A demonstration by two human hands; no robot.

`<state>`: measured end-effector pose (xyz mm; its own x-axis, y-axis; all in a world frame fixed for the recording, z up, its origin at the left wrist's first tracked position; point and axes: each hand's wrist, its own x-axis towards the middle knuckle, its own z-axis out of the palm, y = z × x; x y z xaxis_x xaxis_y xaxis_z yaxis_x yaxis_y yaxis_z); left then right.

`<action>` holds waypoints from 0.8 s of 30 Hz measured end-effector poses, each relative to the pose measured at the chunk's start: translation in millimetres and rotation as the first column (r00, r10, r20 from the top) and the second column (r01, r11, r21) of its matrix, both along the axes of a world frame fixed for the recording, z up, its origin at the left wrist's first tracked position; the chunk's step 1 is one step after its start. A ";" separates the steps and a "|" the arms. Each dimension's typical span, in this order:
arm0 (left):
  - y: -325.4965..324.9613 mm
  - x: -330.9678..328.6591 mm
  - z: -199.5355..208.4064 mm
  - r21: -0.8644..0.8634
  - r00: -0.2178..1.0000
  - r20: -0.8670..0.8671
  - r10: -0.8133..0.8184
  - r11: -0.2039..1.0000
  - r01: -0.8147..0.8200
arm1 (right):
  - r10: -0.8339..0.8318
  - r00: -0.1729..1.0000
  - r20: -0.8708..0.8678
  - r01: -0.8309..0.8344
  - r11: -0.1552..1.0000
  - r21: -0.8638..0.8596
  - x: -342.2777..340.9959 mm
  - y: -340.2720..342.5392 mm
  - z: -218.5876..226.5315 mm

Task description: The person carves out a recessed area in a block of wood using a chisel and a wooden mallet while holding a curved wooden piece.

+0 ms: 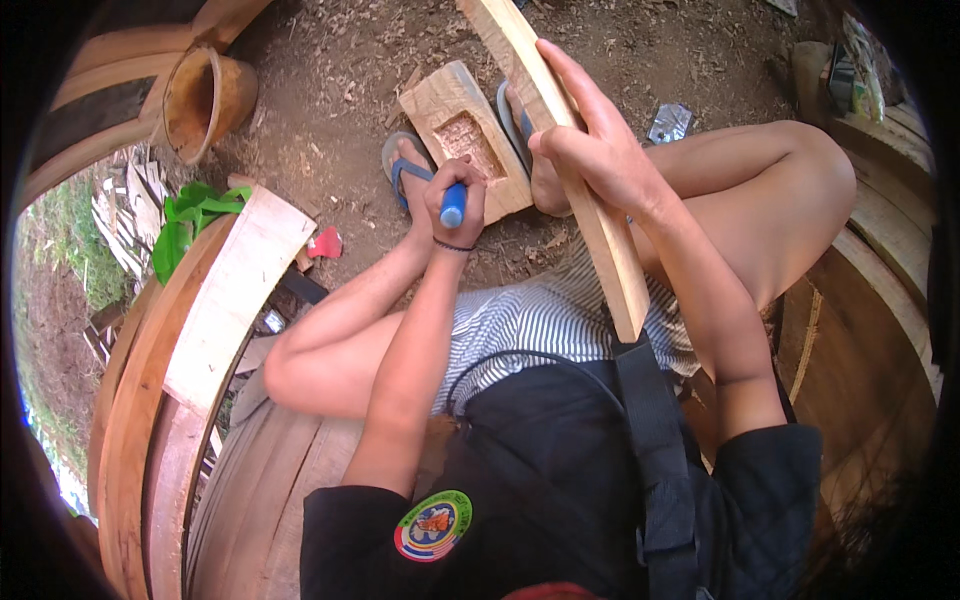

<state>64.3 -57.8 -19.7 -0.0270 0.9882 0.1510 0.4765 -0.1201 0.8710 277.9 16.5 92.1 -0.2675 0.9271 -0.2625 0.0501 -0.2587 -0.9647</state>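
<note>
Working over a pale wooden block (pixel 436 98), set on the ground between two sandalled feet (pixel 410 170), with a rectangular hollow (pixel 465 135) cut in its top and light-coloured wood chips inside. Clenching the left hand (pixel 474 195) round a blue handle (pixel 453 205), over the near side of the hollow, with its butt turned up to view; cannot see the end below the fist. Grasping a long wooden bar (pixel 604 240) in the right hand (pixel 605 150), slanting across from above the lap. At upper left, can see a brown bucket (pixel 237 92), mouth turned to the side; cannot tell its contents. Underfoot, see brown earth (pixel 340 60) strewn with shavings; to the left, green leaves (pixel 172 245) against long planks (pixel 240 285), beside a red scrap (pixel 326 243). Beyond the right thigh, notice a silvery packet (pixel 670 122). On the black shirt (pixel 540 470), find a round colourful patch (pixel 433 525), lettered around its rim, too small to read.
</note>
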 end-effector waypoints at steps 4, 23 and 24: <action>30.1 4.3 11.5 -0.009 0.994 -0.109 0.017 1.000 -0.018 | 0.038 0.999 0.020 -0.037 0.999 -0.016 -4.0 -3.5 -0.2; 77.5 -47.5 4.6 -0.337 0.916 -0.224 0.333 0.855 -0.393 | 0.062 0.997 0.041 -0.056 0.990 -0.130 -4.2 0.1 5.7; 79.7 -50.5 12.3 -0.369 0.925 -0.221 0.310 0.851 -0.373 | 0.065 0.998 0.019 -0.061 0.985 -0.161 -3.6 0.2 4.0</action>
